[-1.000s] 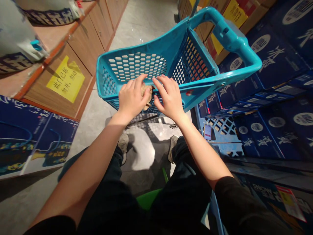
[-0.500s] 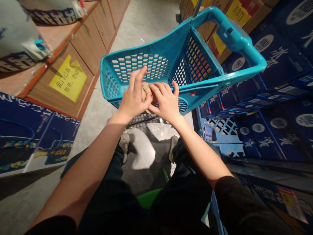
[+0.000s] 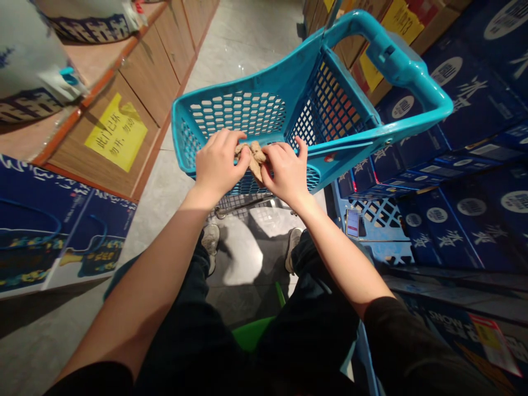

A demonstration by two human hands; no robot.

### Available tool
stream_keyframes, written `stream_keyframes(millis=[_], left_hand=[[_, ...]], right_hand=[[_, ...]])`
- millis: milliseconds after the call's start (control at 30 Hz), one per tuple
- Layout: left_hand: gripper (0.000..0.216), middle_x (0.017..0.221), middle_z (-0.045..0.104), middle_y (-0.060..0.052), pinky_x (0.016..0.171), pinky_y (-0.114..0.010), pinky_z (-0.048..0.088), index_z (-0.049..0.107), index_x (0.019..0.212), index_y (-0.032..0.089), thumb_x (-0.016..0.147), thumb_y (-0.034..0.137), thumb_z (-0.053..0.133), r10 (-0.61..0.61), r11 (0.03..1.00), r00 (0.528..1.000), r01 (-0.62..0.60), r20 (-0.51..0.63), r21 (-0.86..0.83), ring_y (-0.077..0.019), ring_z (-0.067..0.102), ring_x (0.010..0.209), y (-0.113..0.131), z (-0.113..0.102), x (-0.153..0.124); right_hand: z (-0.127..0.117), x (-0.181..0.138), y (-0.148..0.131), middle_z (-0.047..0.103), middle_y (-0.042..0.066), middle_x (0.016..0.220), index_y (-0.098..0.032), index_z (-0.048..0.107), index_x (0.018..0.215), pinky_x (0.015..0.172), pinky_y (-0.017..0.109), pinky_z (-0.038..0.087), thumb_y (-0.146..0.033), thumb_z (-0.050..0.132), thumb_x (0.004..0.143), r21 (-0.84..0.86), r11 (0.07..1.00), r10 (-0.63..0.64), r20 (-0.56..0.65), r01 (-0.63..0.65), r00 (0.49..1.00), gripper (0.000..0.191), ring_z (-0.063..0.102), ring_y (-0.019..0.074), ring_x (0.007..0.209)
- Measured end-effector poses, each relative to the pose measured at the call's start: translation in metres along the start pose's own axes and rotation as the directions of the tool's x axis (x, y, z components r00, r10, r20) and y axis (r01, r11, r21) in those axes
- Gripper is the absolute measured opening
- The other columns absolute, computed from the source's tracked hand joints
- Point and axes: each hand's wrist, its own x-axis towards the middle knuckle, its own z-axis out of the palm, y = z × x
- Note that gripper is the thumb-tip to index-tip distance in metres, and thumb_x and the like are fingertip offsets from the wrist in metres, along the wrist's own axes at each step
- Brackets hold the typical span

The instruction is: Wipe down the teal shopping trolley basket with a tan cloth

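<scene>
My left hand [image 3: 216, 161] and my right hand [image 3: 284, 170] meet over the near rim of a blue plastic trolley basket [image 3: 231, 113]. Both pinch a small crumpled tan wad [image 3: 252, 154], paper or cloth, held between their fingertips just above the rim. The basket tilts away from me, and its thick blue handle [image 3: 396, 60] rises at the upper right. I am seated; my dark trousers and grey shoes [image 3: 210, 242] show below the basket.
Stacked dark blue cartons [image 3: 466, 181] fill the right side, and more blue cartons [image 3: 58, 231] lie at the left. A wooden cabinet with a yellow notice [image 3: 116, 132] lines the left. A grey tiled aisle [image 3: 243, 44] runs ahead. A green stool edge [image 3: 251, 333] shows under me.
The hands closed in on the tan wad, lifted it slightly, and now pull it apart lower over the rim. The basket has shifted a little to the right in view.
</scene>
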Motion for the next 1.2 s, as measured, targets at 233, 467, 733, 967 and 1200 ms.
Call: stream_keyframes(millis=[233,467,733,967,1200], left_hand=[[0.036,0.117,0.08,-0.01,0.087,-0.038,0.056,0.072,0.122,0.025,0.107,0.041,0.044,-0.043,0.999,0.999,0.043,0.012,-0.013,-0.0291,0.075,0.106,0.005,0.004,0.001],[0.049,0.109,0.082,-0.007,0.093,-0.035,0.057,0.06,0.147,0.027,0.108,0.035,0.031,-0.104,0.979,0.995,0.103,0.005,-0.178,-0.0229,0.076,0.095,-0.004,-0.008,0.0],[0.044,0.11,0.083,-0.01,0.085,-0.039,0.055,0.074,0.125,0.024,0.108,0.04,0.037,-0.005,1.0,0.998,0.006,0.057,-0.016,-0.0291,0.078,0.099,-0.002,-0.001,-0.005],[0.051,0.102,0.082,-0.02,0.082,-0.045,0.054,0.08,0.098,0.014,0.106,0.04,0.036,0.029,0.981,0.985,-0.061,0.169,0.185,-0.0369,0.078,0.095,0.011,0.009,-0.005],[0.056,0.103,0.083,-0.015,0.077,-0.042,0.052,0.08,0.1,0.021,0.11,0.045,0.03,0.057,0.982,0.981,-0.088,0.187,0.164,-0.0347,0.078,0.097,0.005,0.001,-0.005]], right_hand=[[0.0,-0.004,-0.009,0.074,0.013,0.129,-0.018,0.056,0.158,0.135,0.06,0.02,-0.03,0.044,0.108,-0.038,0.999,-0.029,-0.001,0.029,1.0,0.053,0.062,0.0303,0.128],[0.004,-0.001,-0.016,0.074,0.012,0.122,-0.021,0.063,0.15,0.134,0.062,0.024,-0.045,0.048,0.112,-0.072,0.997,-0.001,-0.022,-0.001,1.0,0.048,0.064,0.0305,0.12],[-0.016,-0.002,0.02,0.074,0.013,0.12,-0.019,0.071,0.122,0.134,0.068,0.025,-0.029,0.055,0.098,-0.11,0.992,0.061,-0.044,-0.065,0.997,0.03,0.064,0.0321,0.12],[-0.003,-0.007,-0.005,0.07,0.016,0.134,-0.019,0.059,0.156,0.137,0.067,0.023,-0.024,0.05,0.105,-0.064,0.997,-0.031,-0.005,0.031,0.999,0.052,0.056,0.0351,0.145],[-0.014,-0.007,0.036,0.073,0.01,0.123,-0.027,0.074,0.128,0.137,0.074,0.017,-0.021,0.051,0.098,-0.091,0.995,0.019,-0.137,-0.032,0.99,0.039,0.063,0.0329,0.131]])
